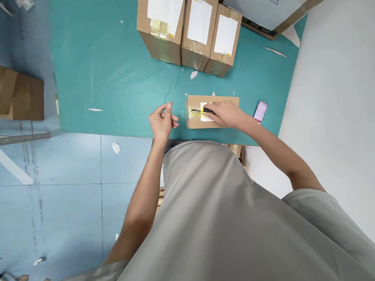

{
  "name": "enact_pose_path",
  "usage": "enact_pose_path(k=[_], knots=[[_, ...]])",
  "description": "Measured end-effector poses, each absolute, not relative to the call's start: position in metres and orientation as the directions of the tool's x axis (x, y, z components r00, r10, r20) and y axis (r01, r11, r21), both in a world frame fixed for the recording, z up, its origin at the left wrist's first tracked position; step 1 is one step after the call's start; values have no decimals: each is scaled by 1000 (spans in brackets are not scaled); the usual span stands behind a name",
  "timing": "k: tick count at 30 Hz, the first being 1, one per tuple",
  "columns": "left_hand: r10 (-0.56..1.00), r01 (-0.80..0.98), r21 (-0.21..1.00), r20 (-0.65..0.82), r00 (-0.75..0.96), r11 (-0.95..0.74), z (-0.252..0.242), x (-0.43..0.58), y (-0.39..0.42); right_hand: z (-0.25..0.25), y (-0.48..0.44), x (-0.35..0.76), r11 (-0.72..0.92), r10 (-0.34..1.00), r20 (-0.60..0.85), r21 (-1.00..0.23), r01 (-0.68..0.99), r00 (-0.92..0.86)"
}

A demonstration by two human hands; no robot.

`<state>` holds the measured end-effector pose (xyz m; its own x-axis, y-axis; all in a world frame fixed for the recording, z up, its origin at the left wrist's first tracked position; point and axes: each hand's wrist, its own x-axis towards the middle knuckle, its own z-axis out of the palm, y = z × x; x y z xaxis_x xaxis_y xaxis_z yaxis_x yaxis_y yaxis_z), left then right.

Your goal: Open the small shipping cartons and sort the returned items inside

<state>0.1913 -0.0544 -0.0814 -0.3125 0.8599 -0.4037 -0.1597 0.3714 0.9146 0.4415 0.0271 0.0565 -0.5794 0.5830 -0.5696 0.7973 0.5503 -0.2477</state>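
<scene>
Beyond the box — three cartons

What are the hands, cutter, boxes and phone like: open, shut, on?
Cutter: blade out
Right hand: closed around the cutter
Left hand: curled, nothing visible in it
Small box: shut, taped at one end
Three labelled boxes: taped shut, side by side
Phone: lying flat, screen lit
Other boxes: can't tell

A plain white wall fills the right side, a teal-topped table spans the upper centre, and seamed blue floor covers the lower left.
</scene>
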Motion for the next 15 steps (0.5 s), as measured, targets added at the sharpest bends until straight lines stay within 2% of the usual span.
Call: enact_pose_path(k=[3,7,9,15], knots=[[902,-91,940,-342,-262,330,-77,195,-56,60,28,437,559,576,-592,-218,800,-563],[978,109,972,-208,-22,209,-75,202,-56,61,30,432,576,567,-612,-183,797,-551],[984,179,971,-169,46,159,-78,205,-55,60,31,431,590,556,-624,-170,790,-549],[972,221,964,-183,148,148,-90,204,-53,53,33,429,614,553,-627,-138,777,-548]])
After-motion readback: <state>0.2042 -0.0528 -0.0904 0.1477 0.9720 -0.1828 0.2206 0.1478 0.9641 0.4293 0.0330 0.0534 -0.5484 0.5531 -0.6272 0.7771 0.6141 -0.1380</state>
